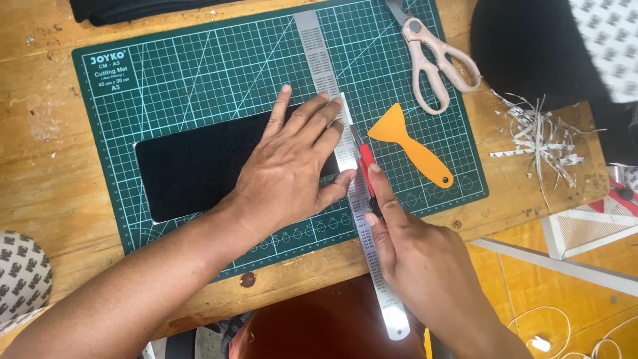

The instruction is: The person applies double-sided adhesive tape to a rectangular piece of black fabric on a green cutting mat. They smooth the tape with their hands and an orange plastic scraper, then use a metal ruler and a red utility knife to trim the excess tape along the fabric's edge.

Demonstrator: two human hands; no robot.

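Observation:
A black felt-like sheet (193,166) lies on a green cutting mat (199,73). A long steel ruler (319,56) runs across the mat, over the sheet's right end and past the table's near edge. My left hand (292,166) presses flat on the sheet and the ruler, fingers spread. My right hand (412,252) grips a red utility knife (366,161), forefinger along its back. The blade rests against the ruler's right edge.
An orange plastic scraper (409,143) and pink-handled scissors (438,63) lie on the mat's right part. White paper shavings (541,136) litter the wooden table (40,166) at right. Black material (525,43) sits at the back right, and a patterned roll (20,272) at the near left.

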